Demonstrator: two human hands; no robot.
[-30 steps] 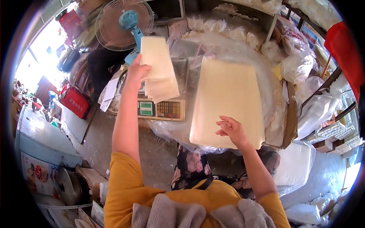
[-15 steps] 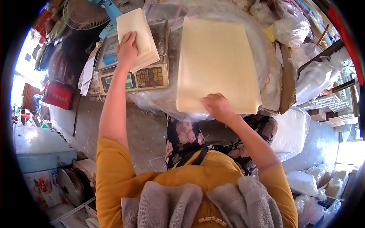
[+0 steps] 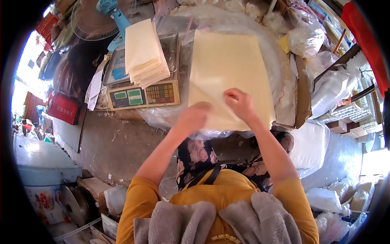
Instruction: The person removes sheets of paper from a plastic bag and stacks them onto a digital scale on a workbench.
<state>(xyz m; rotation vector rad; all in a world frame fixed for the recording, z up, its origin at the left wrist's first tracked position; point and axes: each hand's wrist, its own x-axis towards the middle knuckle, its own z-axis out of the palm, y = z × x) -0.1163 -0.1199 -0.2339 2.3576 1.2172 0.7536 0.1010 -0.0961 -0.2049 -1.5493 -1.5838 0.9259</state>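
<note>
A stack of large, thin cream sheets (image 3: 227, 57) lies on the plastic-covered table in front of me. My right hand (image 3: 240, 106) is over its near part, fingers pinched on the top sheet, whose near edge is raised and creased slantwise. At the stack's near left edge is my left hand (image 3: 196, 117), its fingers smeared by motion, so its grip is unclear. To the left, a pile of folded cream sheets (image 3: 144, 49) rests on the metal pan of a weighing scale (image 3: 142, 95), with neither hand on it.
A blue fan (image 3: 120, 20) stands behind the scale. Clear plastic (image 3: 158, 118) hangs over the table's near edge. A cardboard piece (image 3: 302, 89) stands right of the stack, with stuffed plastic bags (image 3: 306, 36) beyond. Low at right is a white plastic-wrapped block (image 3: 310, 142).
My left hand has left the folded pile and come to the large stack's near left edge. My right hand has moved slightly up, and the top sheet's near edge is now raised.
</note>
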